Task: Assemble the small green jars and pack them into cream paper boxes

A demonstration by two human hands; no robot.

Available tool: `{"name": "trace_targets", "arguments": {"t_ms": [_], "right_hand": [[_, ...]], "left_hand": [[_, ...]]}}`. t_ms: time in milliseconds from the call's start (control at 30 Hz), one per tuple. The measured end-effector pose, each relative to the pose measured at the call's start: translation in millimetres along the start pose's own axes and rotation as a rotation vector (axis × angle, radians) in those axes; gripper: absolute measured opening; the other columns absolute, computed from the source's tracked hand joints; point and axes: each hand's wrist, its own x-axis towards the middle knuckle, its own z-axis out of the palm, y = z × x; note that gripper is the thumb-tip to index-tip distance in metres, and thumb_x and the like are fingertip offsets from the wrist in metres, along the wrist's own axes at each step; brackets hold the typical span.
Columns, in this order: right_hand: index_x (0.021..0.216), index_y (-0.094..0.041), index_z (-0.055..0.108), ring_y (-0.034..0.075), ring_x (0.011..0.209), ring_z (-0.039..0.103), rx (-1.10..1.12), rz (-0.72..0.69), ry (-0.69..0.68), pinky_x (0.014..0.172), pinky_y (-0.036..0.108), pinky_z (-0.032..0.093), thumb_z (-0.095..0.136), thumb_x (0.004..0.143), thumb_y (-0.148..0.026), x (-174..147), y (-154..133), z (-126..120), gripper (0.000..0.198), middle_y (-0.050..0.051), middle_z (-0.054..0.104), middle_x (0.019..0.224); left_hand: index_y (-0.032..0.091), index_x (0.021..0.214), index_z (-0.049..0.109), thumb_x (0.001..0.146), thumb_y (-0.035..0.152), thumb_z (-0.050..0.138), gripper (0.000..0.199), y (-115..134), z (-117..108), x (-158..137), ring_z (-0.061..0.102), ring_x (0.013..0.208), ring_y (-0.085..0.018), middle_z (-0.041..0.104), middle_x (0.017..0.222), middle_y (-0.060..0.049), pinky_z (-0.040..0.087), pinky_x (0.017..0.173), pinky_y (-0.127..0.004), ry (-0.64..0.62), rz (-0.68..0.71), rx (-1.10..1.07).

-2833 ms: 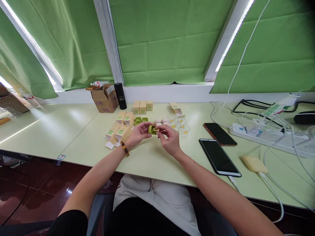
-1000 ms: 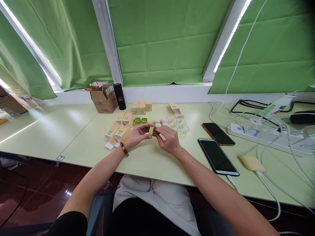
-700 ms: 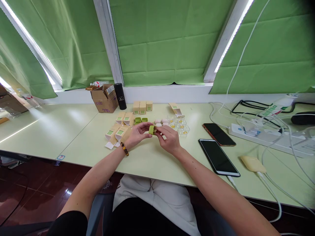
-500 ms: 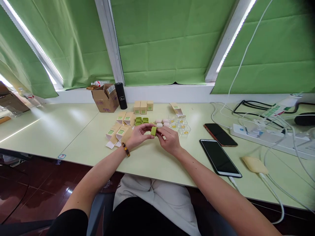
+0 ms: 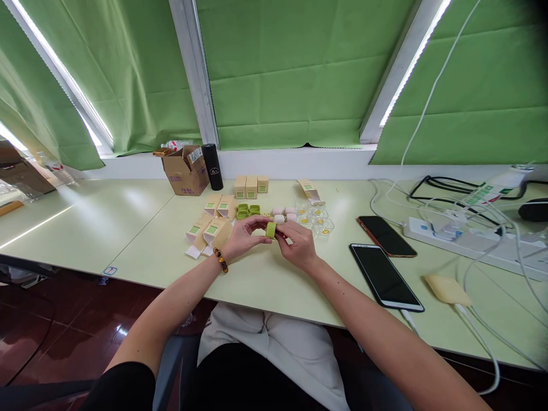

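A small green square case (image 5: pixel 270 230) is held between my two hands above the table. My left hand (image 5: pixel 247 237) has its thumb and fingers closed on the case's left side. With pinched fingers my right hand (image 5: pixel 296 242) grips its right side; what else those fingertips hold is hidden. Just behind lie more green cases (image 5: pixel 243 212) in a group, and pink and white small pieces (image 5: pixel 278 218). Clear plastic cups with yellow centres (image 5: pixel 317 214) stand to the right. Small tan boxes, some with flaps open (image 5: pixel 217 231), are left of my left hand.
Closed tan boxes (image 5: pixel 252 187) and an unfolded one (image 5: pixel 310 192) stand farther back. A cardboard carton (image 5: pixel 187 174) and a black bottle (image 5: pixel 212 166) are near the wall. To the right lie two phones (image 5: pixel 386 277), a yellow charging case (image 5: pixel 447 290), cables and a power strip (image 5: pixel 479 245).
The whole view has shifted slightly, so everything appears a little farther right. My hands keep the same hold on the green case.
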Motion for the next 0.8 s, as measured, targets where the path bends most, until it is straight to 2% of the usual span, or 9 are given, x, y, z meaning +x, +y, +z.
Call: {"name": "trace_targets", "arguments": {"t_ms": [133, 233, 300, 367, 533, 733, 800], "right_hand": [[0.11, -0.024, 0.07, 0.019, 0.067, 0.067, 0.043, 0.062, -0.008, 0.062, 0.034, 0.056, 0.061, 0.098, -0.019, 1.2, -1.7, -3.9, 0.016, 0.005, 0.076, 0.083], [0.126, -0.025, 0.065, 0.02, 0.074, 0.07, 0.082, 0.153, -0.025, 0.06, 0.035, 0.06, 0.062, 0.096, -0.02, 1.2, -3.8, -5.8, 0.03, 0.009, 0.077, 0.104], [0.135, -0.025, 0.06, 0.021, 0.081, 0.071, 0.1, 0.194, -0.053, 0.06, 0.035, 0.063, 0.063, 0.095, -0.021, 1.0, -4.8, -6.4, 0.04, 0.012, 0.073, 0.122], [0.139, -0.026, 0.057, 0.022, 0.088, 0.072, 0.124, 0.201, -0.092, 0.064, 0.036, 0.066, 0.063, 0.094, -0.02, 0.7, -5.5, -6.6, 0.045, 0.014, 0.069, 0.132], [0.14, -0.027, 0.056, 0.025, 0.1, 0.073, 0.177, 0.178, -0.143, 0.071, 0.038, 0.07, 0.065, 0.094, -0.022, -0.4, -6.7, -4.6, 0.047, 0.012, 0.07, 0.132], [0.135, -0.027, 0.059, 0.026, 0.101, 0.073, 0.134, 0.196, -0.094, 0.07, 0.039, 0.071, 0.066, 0.098, -0.027, -2.3, -4.6, 0.9, 0.037, 0.013, 0.072, 0.129], [0.134, -0.027, 0.059, 0.026, 0.102, 0.073, 0.131, 0.198, -0.069, 0.07, 0.039, 0.071, 0.066, 0.099, -0.029, -2.3, -3.9, 1.4, 0.035, 0.013, 0.071, 0.13]], "left_hand": [[0.019, 0.116, 0.08, 0.071, 0.031, 0.1, 0.051, 4.7, -0.3, -0.4, 0.07, 0.109, -0.024, 0.076, 0.121, -0.012, 0.057, 0.102, -0.043, 0.061, 0.048, 0.079], [0.021, 0.116, 0.08, 0.072, 0.034, 0.099, 0.05, 5.3, -1.6, -1.1, 0.067, 0.111, -0.024, 0.075, 0.121, -0.011, 0.056, 0.1, -0.042, 0.113, 0.098, 0.21], [0.022, 0.117, 0.08, 0.072, 0.036, 0.099, 0.051, 4.4, -1.8, -1.9, 0.067, 0.11, -0.024, 0.074, 0.12, -0.011, 0.056, 0.098, -0.041, 0.113, 0.114, 0.267], [0.022, 0.119, 0.08, 0.073, 0.037, 0.098, 0.051, 3.3, -1.3, -2.7, 0.066, 0.108, -0.023, 0.074, 0.12, -0.011, 0.056, 0.097, -0.041, 0.098, 0.118, 0.289], [0.022, 0.12, 0.078, 0.078, 0.041, 0.095, 0.049, -0.2, 0.4, -3.3, 0.066, 0.108, -0.023, 0.073, 0.12, -0.011, 0.055, 0.099, -0.041, 0.113, 0.128, 0.308], [0.02, 0.124, 0.071, 0.077, 0.044, 0.096, 0.059, 2.4, 1.7, -3.9, 0.066, 0.111, -0.024, 0.072, 0.125, -0.012, 0.054, 0.102, -0.043, 0.135, 0.123, 0.329], [0.021, 0.124, 0.068, 0.081, 0.042, 0.092, 0.054, 8.3, 1.5, -4.9, 0.065, 0.112, -0.024, 0.069, 0.127, -0.012, 0.053, 0.102, -0.042, 0.167, 0.169, 0.403]]}}
